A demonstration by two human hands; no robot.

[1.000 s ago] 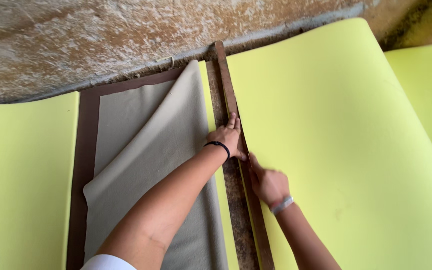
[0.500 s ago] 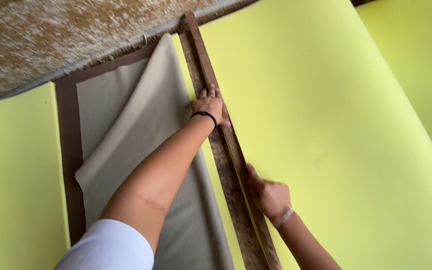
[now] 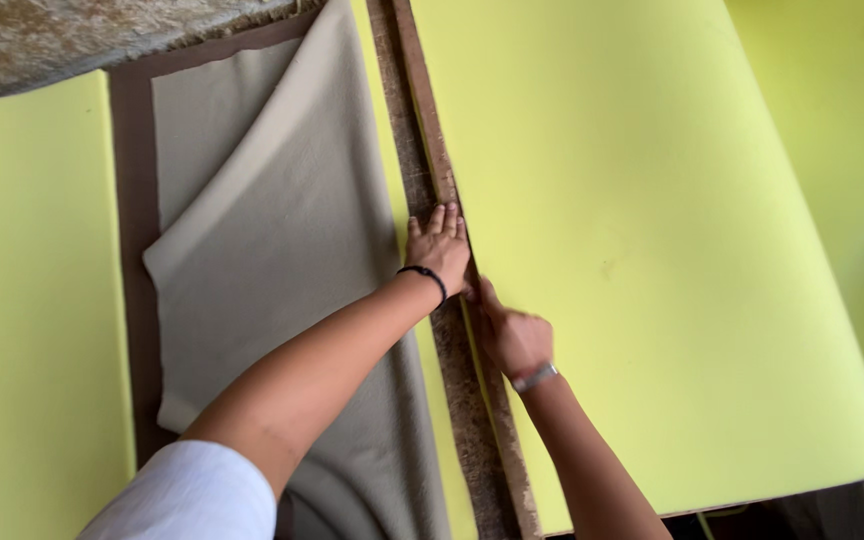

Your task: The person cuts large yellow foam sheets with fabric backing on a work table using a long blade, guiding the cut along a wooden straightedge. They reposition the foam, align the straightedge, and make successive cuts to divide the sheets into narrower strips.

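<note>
My left hand [image 3: 439, 247] lies flat, fingers together, on a long brown wooden strip [image 3: 422, 110] that runs between two yellow-green foam sheets. It wears a black wristband. My right hand [image 3: 514, 335], with a silver wrist bracelet, presses on the left edge of the large right foam sheet [image 3: 632, 240], just below the left hand, fingers pointing up along the strip. A beige cloth [image 3: 282, 270] lies folded over to the left of the strip, under my left forearm. Neither hand clearly grips anything.
Another yellow-green foam sheet [image 3: 22, 300] lies at the left, bordered by a dark brown frame edge [image 3: 132, 200]. A rough stone-like surface [image 3: 72, 35] is at the top left. A further foam sheet [image 3: 842, 120] sits at the far right.
The view has shifted and both hands now sit closer together on the strip; my left hand has slid down along it toward my right hand.
</note>
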